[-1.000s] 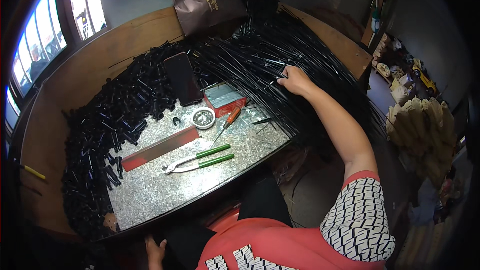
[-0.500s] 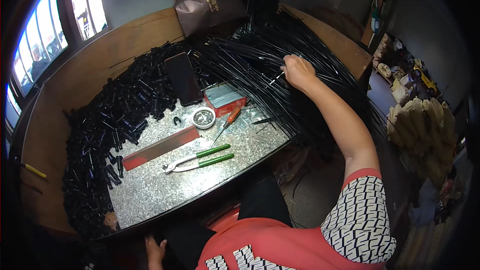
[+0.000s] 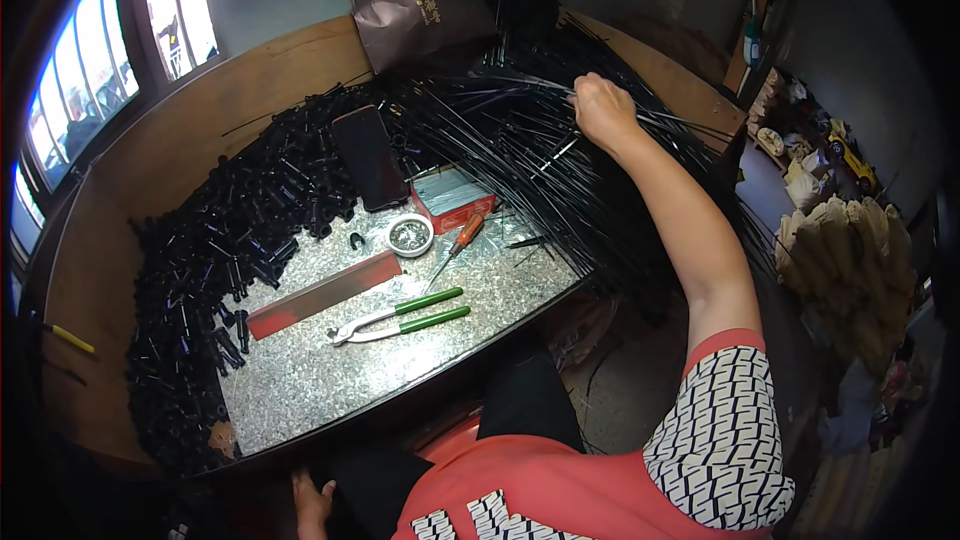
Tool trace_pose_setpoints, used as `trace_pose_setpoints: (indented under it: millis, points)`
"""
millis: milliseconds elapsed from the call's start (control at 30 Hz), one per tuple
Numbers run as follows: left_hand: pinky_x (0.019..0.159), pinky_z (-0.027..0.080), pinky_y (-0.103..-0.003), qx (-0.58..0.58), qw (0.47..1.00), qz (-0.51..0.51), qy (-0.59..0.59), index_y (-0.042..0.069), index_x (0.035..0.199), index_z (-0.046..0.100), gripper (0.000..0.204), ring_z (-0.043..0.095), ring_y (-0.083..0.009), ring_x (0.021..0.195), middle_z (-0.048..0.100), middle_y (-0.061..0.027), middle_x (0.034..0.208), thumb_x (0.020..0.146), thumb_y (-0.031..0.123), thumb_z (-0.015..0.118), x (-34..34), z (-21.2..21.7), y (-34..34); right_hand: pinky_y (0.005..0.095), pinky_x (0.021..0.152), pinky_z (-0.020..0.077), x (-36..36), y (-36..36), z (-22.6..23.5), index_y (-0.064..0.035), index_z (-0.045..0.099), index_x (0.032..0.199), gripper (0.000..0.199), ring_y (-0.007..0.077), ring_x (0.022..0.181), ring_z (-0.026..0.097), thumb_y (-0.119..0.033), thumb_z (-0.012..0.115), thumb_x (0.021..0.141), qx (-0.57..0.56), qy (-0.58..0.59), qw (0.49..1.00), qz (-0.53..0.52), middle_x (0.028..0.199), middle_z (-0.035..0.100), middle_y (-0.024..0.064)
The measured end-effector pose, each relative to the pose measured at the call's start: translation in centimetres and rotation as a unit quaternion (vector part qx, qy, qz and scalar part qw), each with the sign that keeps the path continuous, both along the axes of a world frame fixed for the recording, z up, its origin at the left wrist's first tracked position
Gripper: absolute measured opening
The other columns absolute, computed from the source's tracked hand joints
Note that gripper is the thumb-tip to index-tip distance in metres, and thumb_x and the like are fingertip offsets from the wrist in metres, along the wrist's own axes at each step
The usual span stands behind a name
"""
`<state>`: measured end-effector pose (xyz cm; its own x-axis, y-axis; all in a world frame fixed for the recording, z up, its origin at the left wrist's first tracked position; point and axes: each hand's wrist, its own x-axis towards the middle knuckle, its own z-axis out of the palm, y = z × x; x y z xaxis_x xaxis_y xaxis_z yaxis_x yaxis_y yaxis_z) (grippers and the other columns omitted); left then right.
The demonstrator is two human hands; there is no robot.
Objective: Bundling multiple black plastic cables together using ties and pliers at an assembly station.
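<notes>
My right hand (image 3: pixel 603 106) reaches far out over a big heap of thin black rods (image 3: pixel 520 155) at the back right of the table, fingers pinched on one or a few rods and lifting them off the pile. My left hand (image 3: pixel 313 500) hangs low below the table's front edge, fingers loosely apart, holding nothing I can see. Between them, on the speckled stone slab (image 3: pixel 300 380), lie green-handled pliers (image 3: pixel 400 315).
A pile of short black tubes (image 3: pixel 230 240) covers the table's left side. A dark phone (image 3: pixel 367 155), a red tin (image 3: pixel 455 198), a small round dish (image 3: pixel 410 235), an orange-handled screwdriver (image 3: pixel 458 240) and a long red bar (image 3: pixel 320 295) lie nearby. A brown bag (image 3: pixel 420 10) stands behind.
My right hand has risen and moved back and to the right over the rod heap, drawing rods up with it. The left hand has stayed put.
</notes>
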<state>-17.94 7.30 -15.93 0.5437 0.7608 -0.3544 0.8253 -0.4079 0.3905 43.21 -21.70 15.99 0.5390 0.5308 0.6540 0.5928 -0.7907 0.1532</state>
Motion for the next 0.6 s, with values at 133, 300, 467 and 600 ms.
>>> trace_pose_setpoints:
  millis: [133,300,467,600]
  points:
    - [0.108,0.033,-0.039,0.003,1.0,0.001,0.012,-0.003,0.136,0.036,0.078,0.036,-0.0394,0.13,0.036,-0.0266,0.14,0.073,0.018,0.077,-0.4,-0.3,0.1,0.0463,0.071,0.0503,1.5,0.3,1.0,0.0018,0.06,0.082,0.019,0.0362,0.084,0.064,-0.017,0.06,0.087,-0.058,0.031,0.997,-0.037,0.087,0.064,0.0205]
    - [0.109,0.031,-0.041,-0.011,1.0,0.005,0.018,-0.004,0.135,0.039,0.075,0.035,-0.0412,0.131,0.036,-0.0297,0.14,0.073,0.018,0.077,0.1,0.8,-0.4,0.0463,0.07,0.0458,2.5,0.0,4.7,-0.0007,0.057,0.081,0.022,0.0343,0.085,0.065,-0.021,0.057,0.089,-0.071,-0.01,0.996,-0.059,0.085,0.068,0.0171]
    - [0.109,0.032,-0.041,-0.013,1.0,-0.013,0.01,-0.005,0.134,0.04,0.074,0.035,-0.0403,0.131,0.037,-0.0293,0.139,0.074,0.018,0.077,-0.2,1.1,-0.6,0.0462,0.075,0.047,3.0,-0.9,8.5,0.0,0.059,0.085,0.021,0.0354,0.091,0.064,-0.02,0.059,0.088,-0.096,0.02,0.993,-0.058,0.09,0.067,0.0182]
    - [0.109,0.032,-0.04,-0.021,1.0,-0.018,0.014,-0.005,0.134,0.04,0.074,0.036,-0.04,0.131,0.038,-0.0286,0.139,0.074,0.018,0.076,-0.3,1.3,-0.3,0.0441,0.081,0.0506,0.8,-0.8,12.9,0.0006,0.065,0.095,0.028,0.0348,0.097,0.064,-0.027,0.062,0.088,-0.092,0.047,0.988,-0.111,0.096,0.067,0.0206]
